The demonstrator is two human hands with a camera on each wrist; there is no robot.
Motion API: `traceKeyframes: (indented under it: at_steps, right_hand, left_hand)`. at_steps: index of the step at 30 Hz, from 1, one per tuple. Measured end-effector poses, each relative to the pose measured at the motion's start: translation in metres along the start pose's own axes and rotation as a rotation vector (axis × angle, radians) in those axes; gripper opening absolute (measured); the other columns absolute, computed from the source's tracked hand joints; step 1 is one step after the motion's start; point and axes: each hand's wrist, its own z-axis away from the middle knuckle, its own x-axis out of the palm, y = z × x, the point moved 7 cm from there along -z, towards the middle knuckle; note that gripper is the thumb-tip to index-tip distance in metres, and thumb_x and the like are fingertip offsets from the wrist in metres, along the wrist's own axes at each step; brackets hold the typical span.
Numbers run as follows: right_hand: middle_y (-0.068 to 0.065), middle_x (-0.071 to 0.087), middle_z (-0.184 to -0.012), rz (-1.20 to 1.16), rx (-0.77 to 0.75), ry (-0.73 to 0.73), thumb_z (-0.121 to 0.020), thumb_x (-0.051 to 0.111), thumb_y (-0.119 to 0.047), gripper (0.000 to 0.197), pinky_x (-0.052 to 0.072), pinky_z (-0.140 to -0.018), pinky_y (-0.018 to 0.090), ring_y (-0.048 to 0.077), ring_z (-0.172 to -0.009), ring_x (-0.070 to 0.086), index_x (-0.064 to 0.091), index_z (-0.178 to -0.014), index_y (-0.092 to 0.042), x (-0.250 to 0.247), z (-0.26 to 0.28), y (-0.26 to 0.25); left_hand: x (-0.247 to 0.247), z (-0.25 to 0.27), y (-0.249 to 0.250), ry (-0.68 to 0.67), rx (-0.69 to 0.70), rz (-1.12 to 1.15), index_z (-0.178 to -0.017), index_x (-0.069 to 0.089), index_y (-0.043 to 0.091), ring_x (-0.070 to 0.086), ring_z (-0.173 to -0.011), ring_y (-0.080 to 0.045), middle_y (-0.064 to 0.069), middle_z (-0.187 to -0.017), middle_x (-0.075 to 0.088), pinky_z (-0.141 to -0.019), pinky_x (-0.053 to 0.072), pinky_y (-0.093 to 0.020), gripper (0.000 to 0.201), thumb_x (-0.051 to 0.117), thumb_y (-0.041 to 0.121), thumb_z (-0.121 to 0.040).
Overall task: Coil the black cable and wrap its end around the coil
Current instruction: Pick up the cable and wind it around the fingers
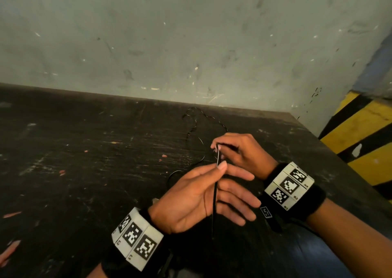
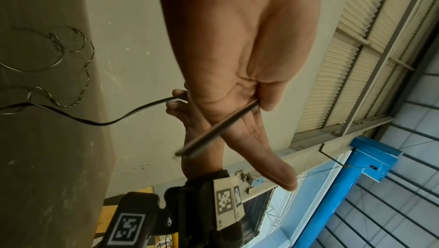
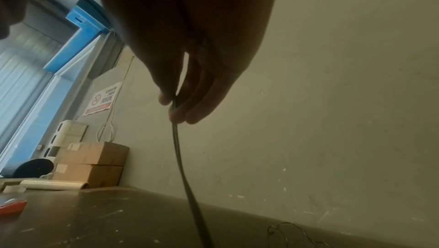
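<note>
The thin black cable [image 1: 214,201] runs from its loose, twisted loops [image 1: 194,118] on the dark table [image 1: 84,171] up to both hands. My left hand [image 1: 220,167], palm up, pinches the cable between thumb and index finger; the other fingers are stretched out. A short tail crosses the palm and hangs down past it. In the left wrist view that stiff cable end [image 2: 213,130] sticks out below the thumb. Just beyond, my right hand [image 1: 217,147] pinches the cable with its fingertips [image 3: 174,107]. From there the cable [image 3: 187,177] drops to the table.
A scuffed grey wall [image 1: 191,44] rises right behind the table. A yellow and black striped barrier [image 1: 360,141] stands past the table's right edge. Cardboard boxes [image 3: 90,163] and an orange object [image 3: 11,208] sit far to the left. My knee in blue jeans [image 1: 307,256] is below the hands.
</note>
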Motion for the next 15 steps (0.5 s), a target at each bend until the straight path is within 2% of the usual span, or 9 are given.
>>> traceKeyframes:
  at_steps: [3, 5, 6, 8, 9, 10, 11, 13, 15]
  right_hand:
    - [0.003, 0.068, -0.084, -0.093, 0.052, -0.055, -0.091, 0.054, -0.012, 0.011, 0.051, -0.068, 0.026, 0.01, -0.077, 0.063, 0.065, -0.089, -0.011, 0.009, 0.002, 0.008]
    - [-0.007, 0.066, -0.084, -0.176, 0.09, -0.104, -0.087, 0.058, -0.004, 0.017, 0.048, -0.071, 0.019, 0.0, -0.077, 0.061, 0.064, -0.088, -0.02, 0.018, 0.008, 0.006]
    - [-0.004, 0.067, -0.088, -0.19, 0.123, -0.122, -0.085, 0.059, 0.001, 0.02, 0.046, -0.079, 0.022, 0.0, -0.079, 0.061, 0.067, -0.092, -0.016, 0.023, 0.014, 0.005]
    - [0.024, 0.067, -0.1, -0.25, 0.148, -0.138, -0.082, 0.056, 0.006, 0.022, 0.043, -0.09, 0.029, 0.022, -0.092, 0.061, 0.065, -0.102, 0.006, 0.036, 0.026, 0.001]
    - [0.03, 0.064, -0.105, -0.311, 0.167, -0.139, -0.083, 0.053, 0.004, 0.024, 0.046, -0.089, 0.031, 0.031, -0.098, 0.06, 0.063, -0.104, 0.007, 0.042, 0.032, -0.002]
    - [0.026, 0.065, -0.103, -0.359, 0.182, -0.127, -0.084, 0.05, 0.0, 0.023, 0.051, -0.087, 0.037, 0.031, -0.096, 0.062, 0.064, -0.102, 0.001, 0.049, 0.037, -0.002]
    - [0.017, 0.066, -0.094, -0.392, 0.188, -0.094, -0.084, 0.049, -0.003, 0.02, 0.053, -0.081, 0.039, 0.025, -0.09, 0.064, 0.064, -0.098, -0.004, 0.055, 0.04, 0.001]
    - [0.003, 0.061, -0.078, -0.4, 0.234, -0.053, -0.084, 0.05, 0.0, 0.018, 0.05, -0.072, 0.03, 0.01, -0.075, 0.059, 0.064, -0.092, -0.004, 0.06, 0.043, 0.008]
    - [0.009, 0.061, -0.071, -0.407, 0.257, -0.055, -0.085, 0.048, 0.0, 0.019, 0.048, -0.061, 0.025, 0.01, -0.065, 0.057, 0.063, -0.082, -0.012, 0.061, 0.045, 0.009]
  left_hand:
    - [-0.001, 0.0, 0.003, 0.008, 0.052, -0.002, -0.127, 0.056, 0.01, 0.072, -0.08, -0.026, -0.021, -0.097, 0.071, -0.066, 0.059, -0.03, 0.043, 0.03, 0.028, -0.098]
    - [-0.005, -0.001, 0.009, 0.037, 0.121, 0.012, -0.132, 0.053, 0.015, 0.072, -0.082, -0.027, -0.024, -0.102, 0.07, -0.066, 0.06, -0.032, 0.042, 0.031, 0.027, -0.098]
    - [-0.009, -0.001, 0.014, 0.06, 0.16, 0.016, -0.134, 0.051, 0.018, 0.072, -0.083, -0.028, -0.024, -0.105, 0.069, -0.066, 0.06, -0.032, 0.042, 0.031, 0.026, -0.097]
    - [-0.017, -0.003, 0.022, 0.115, 0.233, 0.011, -0.137, 0.046, 0.021, 0.072, -0.085, -0.028, -0.025, -0.111, 0.068, -0.067, 0.06, -0.033, 0.043, 0.033, 0.026, -0.096]
    - [-0.022, -0.003, 0.026, 0.144, 0.261, 0.004, -0.139, 0.043, 0.022, 0.072, -0.086, -0.028, -0.025, -0.112, 0.068, -0.067, 0.06, -0.033, 0.044, 0.033, 0.026, -0.095]
    - [-0.026, -0.002, 0.027, 0.168, 0.279, -0.001, -0.14, 0.04, 0.023, 0.072, -0.086, -0.029, -0.025, -0.113, 0.067, -0.066, 0.06, -0.034, 0.045, 0.033, 0.025, -0.095]
    - [-0.028, -0.001, 0.027, 0.185, 0.288, -0.006, -0.141, 0.038, 0.024, 0.072, -0.086, -0.029, -0.025, -0.114, 0.067, -0.066, 0.06, -0.034, 0.046, 0.033, 0.023, -0.095]
    - [-0.03, 0.0, 0.025, 0.194, 0.301, -0.016, -0.142, 0.034, 0.027, 0.071, -0.088, -0.03, -0.026, -0.117, 0.065, -0.066, 0.06, -0.035, 0.047, 0.034, 0.022, -0.095]
    - [-0.031, 0.0, 0.024, 0.205, 0.308, -0.024, -0.142, 0.032, 0.035, 0.07, -0.093, -0.032, -0.024, -0.121, 0.064, -0.069, 0.06, -0.037, 0.049, 0.034, 0.023, -0.095]
